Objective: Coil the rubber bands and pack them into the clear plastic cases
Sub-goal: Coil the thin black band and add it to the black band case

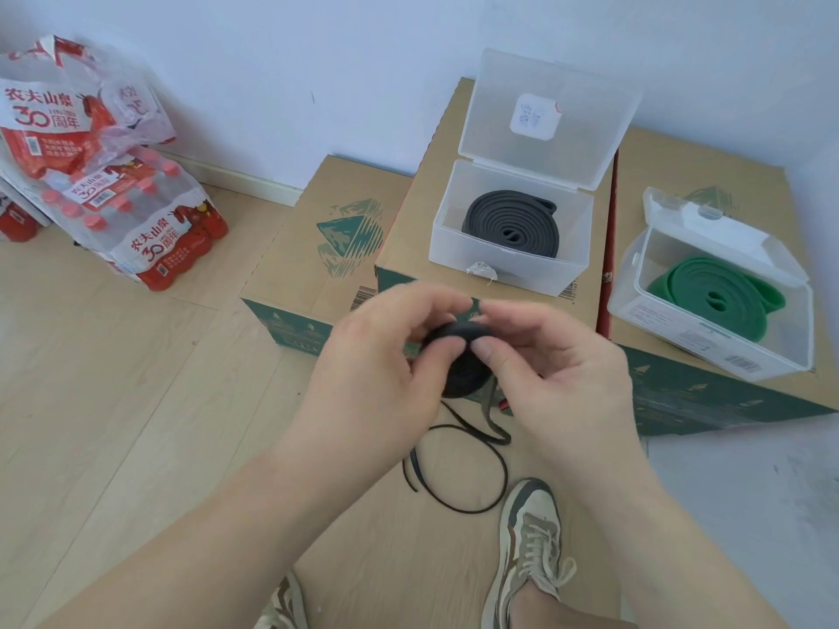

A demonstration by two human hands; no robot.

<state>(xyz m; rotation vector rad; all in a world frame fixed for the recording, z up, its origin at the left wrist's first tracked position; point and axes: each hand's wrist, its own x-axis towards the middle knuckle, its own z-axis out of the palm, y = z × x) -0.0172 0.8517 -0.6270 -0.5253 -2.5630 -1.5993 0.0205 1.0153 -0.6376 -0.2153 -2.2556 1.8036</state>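
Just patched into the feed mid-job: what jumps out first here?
Both hands, left hand and right hand, pinch a half-wound black band at centre, its loose tail trailing to the floor. Behind, on cardboard boxes, two open clear cases hold a coiled dark grey band and a green band.

Open floor [113, 379] to the left, unobstructed up to the bottled-water packs [150, 229] near the wall. Ahead, blocked by three cardboard boxes [318, 238] set side by side. Middle case [508, 247] accessible from above and front; raised lid [549, 115] closes off the rear. Right case [726, 311] open at top, lid [699, 215] tilted back behind it. Narrow gap between the two cases. Below the hands, loose black band [467, 469] looping over the floor beside the shoe [531, 551].
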